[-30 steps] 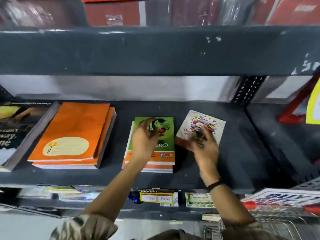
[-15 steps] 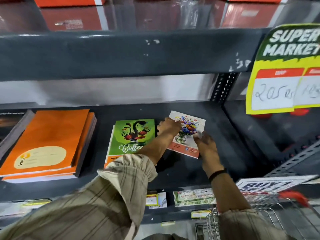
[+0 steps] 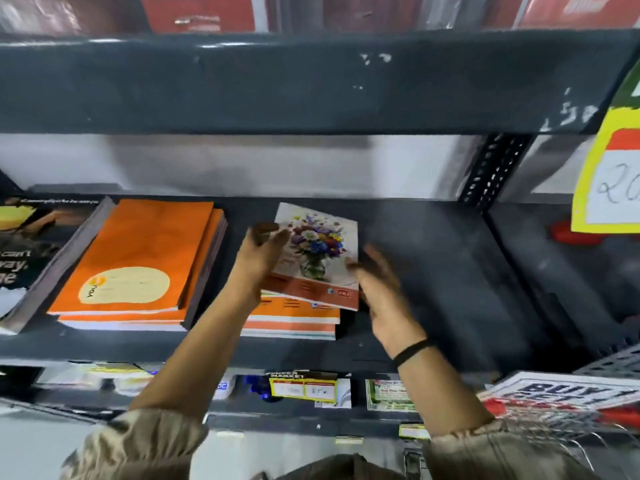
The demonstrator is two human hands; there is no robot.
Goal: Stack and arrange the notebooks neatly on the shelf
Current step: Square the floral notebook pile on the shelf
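Two hands flank the flower-printed white notebook (image 3: 317,254), which lies askew on the small orange-edged stack (image 3: 294,320) on the dark metal shelf (image 3: 433,271): left hand (image 3: 258,258) grips its left edge, right hand (image 3: 381,282) hovers open alongside. Squaring the edges looks next.

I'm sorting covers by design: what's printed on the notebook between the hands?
A multicoloured flower bouquet in a vase on the notebook, over an orange-red band; head view.

1 head-worn wide-angle view, close to a dark shelf (image 3: 433,289), facing forward and down onto it. Both forearms enter from the bottom edge. The shelf above crosses the top of the view.
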